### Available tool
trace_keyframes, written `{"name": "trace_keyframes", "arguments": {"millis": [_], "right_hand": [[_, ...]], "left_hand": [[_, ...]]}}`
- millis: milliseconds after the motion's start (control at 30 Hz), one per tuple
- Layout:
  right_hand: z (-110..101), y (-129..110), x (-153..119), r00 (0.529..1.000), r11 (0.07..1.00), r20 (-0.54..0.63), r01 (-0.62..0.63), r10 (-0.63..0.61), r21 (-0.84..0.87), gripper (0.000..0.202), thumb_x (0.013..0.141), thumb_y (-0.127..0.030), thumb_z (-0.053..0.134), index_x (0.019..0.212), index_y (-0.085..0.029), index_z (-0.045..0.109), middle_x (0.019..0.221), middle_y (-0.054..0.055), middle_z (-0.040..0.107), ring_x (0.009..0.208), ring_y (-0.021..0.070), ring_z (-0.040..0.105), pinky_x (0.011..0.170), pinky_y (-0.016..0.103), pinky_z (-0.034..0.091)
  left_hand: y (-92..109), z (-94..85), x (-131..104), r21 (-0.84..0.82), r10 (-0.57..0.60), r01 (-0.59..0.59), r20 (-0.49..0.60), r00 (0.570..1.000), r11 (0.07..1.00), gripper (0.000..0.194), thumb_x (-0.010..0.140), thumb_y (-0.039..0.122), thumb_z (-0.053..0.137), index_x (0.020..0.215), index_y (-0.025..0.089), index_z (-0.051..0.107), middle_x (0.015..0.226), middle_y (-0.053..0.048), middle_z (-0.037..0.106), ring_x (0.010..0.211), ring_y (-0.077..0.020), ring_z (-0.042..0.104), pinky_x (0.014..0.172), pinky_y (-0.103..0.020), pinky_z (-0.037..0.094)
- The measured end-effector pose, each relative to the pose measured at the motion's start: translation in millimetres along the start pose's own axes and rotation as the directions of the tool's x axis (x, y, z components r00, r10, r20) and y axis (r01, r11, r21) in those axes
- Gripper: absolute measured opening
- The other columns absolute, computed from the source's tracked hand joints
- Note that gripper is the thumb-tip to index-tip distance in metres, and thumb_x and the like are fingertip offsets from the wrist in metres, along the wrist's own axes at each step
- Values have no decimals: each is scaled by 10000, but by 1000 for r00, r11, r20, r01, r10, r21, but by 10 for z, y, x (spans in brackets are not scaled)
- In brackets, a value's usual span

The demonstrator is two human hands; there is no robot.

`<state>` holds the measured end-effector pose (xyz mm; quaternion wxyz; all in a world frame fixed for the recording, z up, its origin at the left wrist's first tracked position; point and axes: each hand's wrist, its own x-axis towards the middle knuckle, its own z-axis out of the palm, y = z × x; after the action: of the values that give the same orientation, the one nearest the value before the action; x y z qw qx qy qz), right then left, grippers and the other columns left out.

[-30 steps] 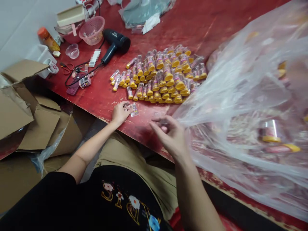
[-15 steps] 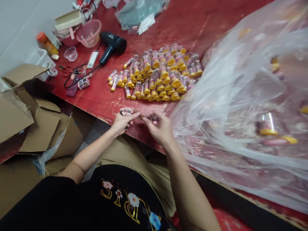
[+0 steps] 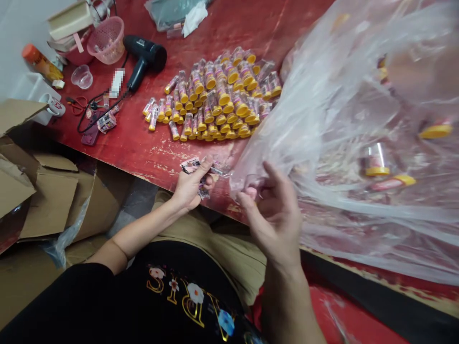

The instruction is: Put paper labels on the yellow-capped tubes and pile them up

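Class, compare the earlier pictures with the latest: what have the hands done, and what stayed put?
The right hand has parted from the left hand and moved right, to the plastic bag, a small pink piece still at its fingertips. The left hand still holds printed wrappers. The tube pile and hair dryer have not moved.

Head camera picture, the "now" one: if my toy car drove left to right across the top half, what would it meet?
Orange-capped bottle → pink mesh plastic basket → black hair dryer → crumpled white tissue → big cloudy plastic bag.
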<state>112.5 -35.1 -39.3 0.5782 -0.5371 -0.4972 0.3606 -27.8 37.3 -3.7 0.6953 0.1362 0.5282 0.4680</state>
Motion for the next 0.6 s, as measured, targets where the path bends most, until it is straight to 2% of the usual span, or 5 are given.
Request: {"name": "trace_keyframes", "arguments": {"millis": [100, 200, 333, 433, 600], "right_hand": [[-18, -63, -89, 995, 1000, -104, -5, 2, -27, 471, 901, -360, 832, 1324, -249, 656, 1077, 68, 728, 975, 201, 741, 867, 364, 652], [-35, -62, -101, 986, 973, -95, 116, -136, -198, 255, 895, -299, 835, 1125, -240, 742, 1055, 74, 770, 972, 230, 756, 896, 418, 651], [-73, -83, -89, 936, 907, -100, 295, -338, -301, 341, 860, -194, 863, 1176, -308, 807, 1081, 64, 792, 993, 247, 761, 919, 435, 653], [-89, -132, -116, 963, 950, -101, 224, -250, -218, 404, 957, -245, 764, 1347, -349, 761, 1201, 75, 746, 1121, 257, 736, 1023, 484, 632], [-178, -183, -161, 982, 979, 115, 165, -151, -119, 511, 989, -232, 709, 1481, -363, 674, 1345, 98, 718, 1252, 266, 704, 1086, 505, 611]], "left_hand": [[9, -13, -26, 15, -11, 10, 53, 999, 1000, 536, 652, 451, 1018, 699, 167, 565, 593, 67, 544, 480, -21, 461, 446, -174, 284], [-17, -49, -32, 72, -52, 43, 133, 990, 997, 550, 617, 502, 1022, 715, 159, 603, 602, 50, 583, 495, -32, 504, 451, -176, 313], [-61, -72, -68, 98, -76, 60, 173, 982, 993, 637, 468, 550, 1055, 796, 152, 679, 718, 13, 689, 557, -65, 601, 447, -183, 352], [-70, -55, -103, 63, -38, 29, 153, 987, 998, 655, 421, 507, 1072, 843, 165, 706, 787, 15, 721, 600, -71, 610, 456, -179, 380], [-26, -46, -95, 83, 29, -37, 96, 995, 996, 661, 393, 524, 1070, 822, 164, 717, 807, 0, 729, 624, -77, 603, 504, -195, 432]]}}
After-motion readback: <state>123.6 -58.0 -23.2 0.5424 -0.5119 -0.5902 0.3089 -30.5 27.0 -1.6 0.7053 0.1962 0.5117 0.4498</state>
